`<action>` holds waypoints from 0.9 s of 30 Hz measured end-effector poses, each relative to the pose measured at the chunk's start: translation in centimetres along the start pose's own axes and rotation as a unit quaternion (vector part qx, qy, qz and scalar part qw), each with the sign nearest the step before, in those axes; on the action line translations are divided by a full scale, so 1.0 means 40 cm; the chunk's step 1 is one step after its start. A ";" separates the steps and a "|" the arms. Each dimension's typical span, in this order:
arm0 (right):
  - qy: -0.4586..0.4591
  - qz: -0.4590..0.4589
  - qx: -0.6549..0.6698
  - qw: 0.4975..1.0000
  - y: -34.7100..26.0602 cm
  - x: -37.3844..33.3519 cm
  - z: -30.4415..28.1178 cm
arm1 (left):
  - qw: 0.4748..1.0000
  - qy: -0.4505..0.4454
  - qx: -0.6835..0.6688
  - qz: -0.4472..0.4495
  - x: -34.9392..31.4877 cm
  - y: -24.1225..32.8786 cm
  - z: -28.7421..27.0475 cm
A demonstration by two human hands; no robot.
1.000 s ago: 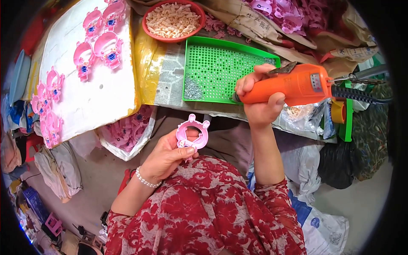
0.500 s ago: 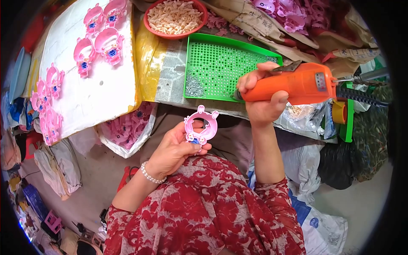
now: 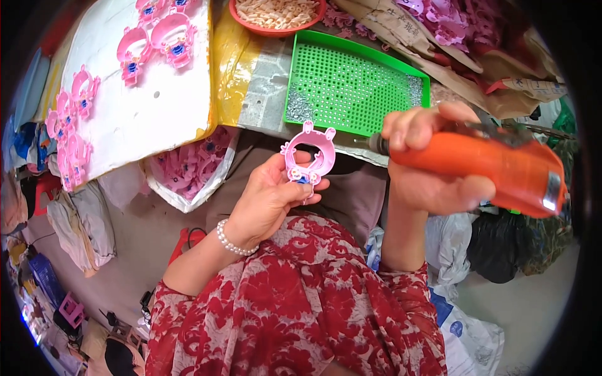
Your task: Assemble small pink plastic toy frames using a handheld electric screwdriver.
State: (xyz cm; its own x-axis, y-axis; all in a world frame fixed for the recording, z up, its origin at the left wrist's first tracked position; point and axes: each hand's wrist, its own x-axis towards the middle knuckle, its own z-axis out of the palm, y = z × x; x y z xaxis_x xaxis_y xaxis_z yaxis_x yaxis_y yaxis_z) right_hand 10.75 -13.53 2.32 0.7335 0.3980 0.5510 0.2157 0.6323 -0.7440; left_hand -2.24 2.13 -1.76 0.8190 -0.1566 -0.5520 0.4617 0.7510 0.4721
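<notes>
My left hand is closed on a pink plastic animal-shaped frame, a ring with two ears and a blue patch at its foot. Its thumb presses near the blue patch. My right hand wraps round an orange electric screwdriver, held nearly level with its tip pointing left toward the pink frame and apart from it. Just beyond that tip lies a green perforated tray, with small metal screws heaped in its left corner and more at its right end.
At left, a white board bears several pink frames. Under its edge stands a white box of pink parts. A red bowl of cream pieces sits at the back. Pink parts lie on brown paper at the back right; a black bag sits below.
The screwdriver has swung from above the tray toward me and right, its tip now at the tray's near edge. My left hand and the pink frame have shifted slightly right and up in view.
</notes>
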 end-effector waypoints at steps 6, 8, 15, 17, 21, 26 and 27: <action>-0.052 0.029 0.044 0.997 -0.027 -0.044 0.065 | 1.000 0.002 -0.001 0.024 0.003 -0.008 0.003; -0.049 0.047 0.048 0.997 -0.022 -0.058 0.081 | 1.000 0.004 -0.009 0.025 0.003 -0.011 0.001; -0.030 0.085 0.063 0.994 0.013 -0.083 0.093 | 0.999 -0.008 -0.017 0.036 0.005 -0.017 -0.002; -0.024 0.083 0.065 0.994 0.022 -0.086 0.094 | 0.999 -0.004 -0.014 0.038 0.005 -0.012 0.006; -0.007 0.094 0.065 0.993 0.030 -0.087 0.098 | 0.999 0.008 -0.016 0.028 0.004 -0.011 0.007; 0.030 0.107 0.054 0.992 0.033 -0.093 0.111 | 0.999 0.001 -0.018 0.031 0.002 -0.012 0.008; 0.026 0.107 0.055 0.992 0.037 -0.095 0.108 | 0.999 0.001 -0.018 0.030 0.002 -0.012 0.009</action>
State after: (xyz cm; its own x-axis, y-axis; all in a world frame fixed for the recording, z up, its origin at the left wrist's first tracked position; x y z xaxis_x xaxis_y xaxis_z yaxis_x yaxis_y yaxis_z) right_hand 5.50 -11.25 0.76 0.7879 0.4980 0.3621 -0.0177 0.6062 -0.7951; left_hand -2.28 1.52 -1.76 0.8443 -0.1093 -0.5246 0.3992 0.7814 0.4797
